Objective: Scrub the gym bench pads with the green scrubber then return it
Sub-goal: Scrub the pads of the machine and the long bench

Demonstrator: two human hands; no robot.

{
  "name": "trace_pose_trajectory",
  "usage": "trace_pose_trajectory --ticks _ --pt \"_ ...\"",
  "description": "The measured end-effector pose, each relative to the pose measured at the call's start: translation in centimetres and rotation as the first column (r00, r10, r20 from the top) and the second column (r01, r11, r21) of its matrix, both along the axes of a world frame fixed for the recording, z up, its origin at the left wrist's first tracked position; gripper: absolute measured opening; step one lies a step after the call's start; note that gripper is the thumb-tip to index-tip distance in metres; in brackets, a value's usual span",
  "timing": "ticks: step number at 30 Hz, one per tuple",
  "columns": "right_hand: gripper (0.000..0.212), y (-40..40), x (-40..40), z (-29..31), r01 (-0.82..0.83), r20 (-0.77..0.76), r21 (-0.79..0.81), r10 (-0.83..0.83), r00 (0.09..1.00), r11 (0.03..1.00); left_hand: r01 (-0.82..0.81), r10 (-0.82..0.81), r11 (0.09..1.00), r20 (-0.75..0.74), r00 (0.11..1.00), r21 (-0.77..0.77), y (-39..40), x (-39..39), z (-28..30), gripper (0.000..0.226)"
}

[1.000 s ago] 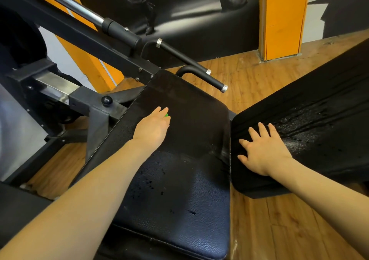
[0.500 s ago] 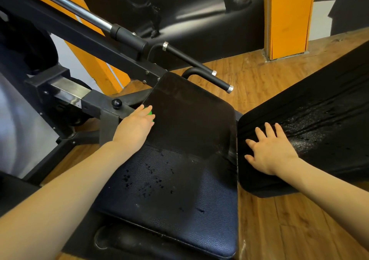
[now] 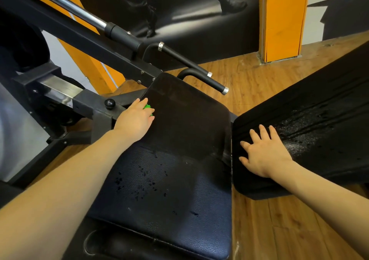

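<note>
Head camera looks down at both of my bare arms stretched over the gym machine. My left hand [image 3: 135, 120] lies palm down near the far left edge of the dark, pebbled leather seat pad [image 3: 169, 180], with its fingers curled over the bright green scrubber [image 3: 148, 108]. Only a small patch of green bristle peeks out between the fingertips, pressed against the pad surface close to the black steel frame [image 3: 95, 108]. Just to the left of that hand a round black knob [image 3: 109, 103] stands on the frame.

My right hand [image 3: 263, 154] rests flat on the lower end of the long black back pad [image 3: 319, 132], fingers straight and spread, gripping nothing. Beyond the fingertips that pad glistens with wet droplets. Darker wet specks also dot the middle of the seat pad, which lies just beside the back pad with a narrow gap between them.

Past the far end of the seat pad, a black curved handlebar with silver end caps [image 3: 207, 80] sticks out. A chrome bar with a black sleeve [image 3: 95, 20] runs diagonally across the upper left. Underneath everything is the wooden plank floor [image 3: 279, 229], and an orange pillar [image 3: 283, 20] stands at the back wall.
</note>
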State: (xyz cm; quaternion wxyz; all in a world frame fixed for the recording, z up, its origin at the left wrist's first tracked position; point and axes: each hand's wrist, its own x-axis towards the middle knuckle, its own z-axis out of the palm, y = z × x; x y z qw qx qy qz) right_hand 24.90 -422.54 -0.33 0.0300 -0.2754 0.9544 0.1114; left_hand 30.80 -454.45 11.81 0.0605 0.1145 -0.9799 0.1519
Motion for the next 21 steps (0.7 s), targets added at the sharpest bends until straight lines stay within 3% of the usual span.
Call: trace_pose_trajectory --ticks 11,21 --pt "0.066 0.2 0.1 0.1 0.0 0.006 0.023 0.0 1.0 1.0 -0.053 0.079 0.985 0.158 0.984 -0.165 1.2 7.2 0.2 0.053" --pt "0.066 0.1 0.1 0.1 0.002 0.004 0.023 -0.002 1.0 1.0 -0.065 0.074 0.992 0.075 0.994 -0.112 0.8 3.2 0.5 0.05"
